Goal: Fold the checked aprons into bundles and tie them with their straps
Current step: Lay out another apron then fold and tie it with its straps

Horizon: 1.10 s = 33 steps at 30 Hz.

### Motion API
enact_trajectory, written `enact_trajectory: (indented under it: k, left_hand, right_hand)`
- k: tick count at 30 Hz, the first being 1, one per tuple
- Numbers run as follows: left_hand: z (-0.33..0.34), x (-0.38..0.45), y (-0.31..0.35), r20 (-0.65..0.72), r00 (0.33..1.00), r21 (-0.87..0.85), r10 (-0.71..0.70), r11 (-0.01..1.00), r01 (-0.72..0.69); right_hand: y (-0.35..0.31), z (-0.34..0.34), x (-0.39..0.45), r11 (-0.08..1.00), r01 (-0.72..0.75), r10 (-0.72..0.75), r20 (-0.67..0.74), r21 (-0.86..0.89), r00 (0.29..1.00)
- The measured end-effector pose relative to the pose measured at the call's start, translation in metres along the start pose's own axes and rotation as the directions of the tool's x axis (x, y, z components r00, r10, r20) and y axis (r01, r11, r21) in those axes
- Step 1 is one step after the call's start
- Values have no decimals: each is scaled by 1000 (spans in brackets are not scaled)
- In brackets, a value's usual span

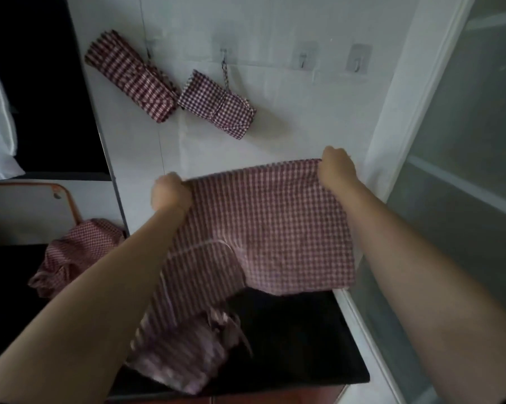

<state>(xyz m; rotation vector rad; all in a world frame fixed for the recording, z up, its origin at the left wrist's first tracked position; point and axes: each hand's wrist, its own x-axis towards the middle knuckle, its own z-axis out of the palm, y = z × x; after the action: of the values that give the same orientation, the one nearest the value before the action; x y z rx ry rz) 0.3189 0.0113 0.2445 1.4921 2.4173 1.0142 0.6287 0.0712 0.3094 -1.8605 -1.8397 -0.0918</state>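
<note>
Fingers of the left hand (171, 191) and right hand (337, 167) are clenched on the apron (275, 225), stretched flat for folding.

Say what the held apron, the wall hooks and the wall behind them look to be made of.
Apron: woven cloth, likely cotton, matt; it drapes and creases, with a red-and-white check running through it.
Hooks: seemingly clear plastic adhesive pads with small metal hooks; the wall shows through the pads.
Wall: smooth white panels or tiles with a slight sheen and thin seams; which one is unclear.
</note>
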Motion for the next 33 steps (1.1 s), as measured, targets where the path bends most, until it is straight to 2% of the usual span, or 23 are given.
enact_trajectory:
  k: [1, 2, 3, 5, 8, 11, 13, 15, 17, 18, 19, 20, 21, 22, 23, 24, 26, 27, 28, 29, 31, 33]
  left_hand:
    - [-4, -1, 5, -203, 977, -77, 64, 994, -81]
    - [-8, -1, 9, -331, 933, -113, 137, 976, -184]
    - [-7, 1, 11, -398, 894, -115, 207, 955, -273]
    - [6, 3, 4, -454, 838, -63, 303, 927, -369]
    - [49, -10, -32, -399, 864, -7, 307, 941, -338]
    - [107, -48, -75, -267, 897, 120, 352, 936, -332]
    - [151, -85, -107, -101, 948, 182, 302, 942, -281]
    - [181, -120, -131, 167, 972, 276, 164, 939, -206]
    - [213, -149, -152, 443, 895, 349, -56, 930, -114]
    - [224, -163, -160, 532, 829, 385, -172, 921, -56]
    - [231, -169, -160, 604, 748, 445, -274, 895, -32]
    - [251, -183, -164, 640, 680, 508, -359, 861, -24]
    - [248, -182, -158, 629, 675, 551, -386, 833, -37]
    - [251, -185, -157, 607, 701, 577, -374, 814, -65]
    - [254, -182, -150, 579, 742, 592, -337, 799, -100]
    - [260, -176, -146, 542, 801, 586, -254, 798, -143]
    - [282, -168, -141, 510, 857, 502, -78, 836, -223]
    - [295, -167, -141, 540, 842, 441, 3, 851, -286]
    - [305, -167, -141, 595, 802, 397, 51, 849, -349]
    - [317, -169, -143, 670, 741, 374, 47, 841, -391]
    - [334, -170, -146, 793, 605, 389, -80, 830, -401]
    - [345, -170, -150, 833, 524, 419, -178, 821, -387]
  right_hand:
    - [2, 4, -2, 997, 9, -3, -76, 75, 997]
    - [4, 6, -4, 990, 16, 5, -151, 140, 988]
    - [9, 9, -3, 982, 20, 21, -214, 190, 977]
    - [14, 15, -6, 969, 50, 27, -303, 243, 952]
    - [28, 43, -20, 951, 73, 37, -346, 300, 938]
    - [56, 97, -48, 950, 14, 74, -267, 312, 961]
    - [85, 146, -84, 954, -103, 152, -159, 280, 975]
    - [112, 190, -125, 955, -210, 219, -16, 211, 976]
    - [144, 235, -163, 942, -319, 295, 196, 103, 935]
    - [158, 252, -183, 930, -366, 333, 329, 42, 883]
    - [168, 266, -192, 912, -405, 382, 482, -60, 789]
    - [185, 292, -209, 892, -414, 431, 625, -183, 651]
    - [187, 293, -213, 892, -382, 433, 695, -239, 574]
    - [191, 299, -221, 892, -344, 441, 726, -293, 527]
    - [187, 300, -222, 897, -292, 441, 722, -332, 533]
    - [182, 304, -219, 908, -237, 416, 683, -345, 601]
    - [175, 322, -216, 954, -132, 273, 593, -270, 758]
    - [172, 334, -218, 983, -76, 161, 577, -168, 801]
    - [169, 343, -220, 996, -15, 61, 588, -83, 806]
    - [170, 352, -223, 997, 48, -4, 644, -52, 765]
    - [180, 366, -226, 989, 112, -2, 755, -94, 655]
    - [199, 372, -226, 986, 115, 25, 787, -121, 616]
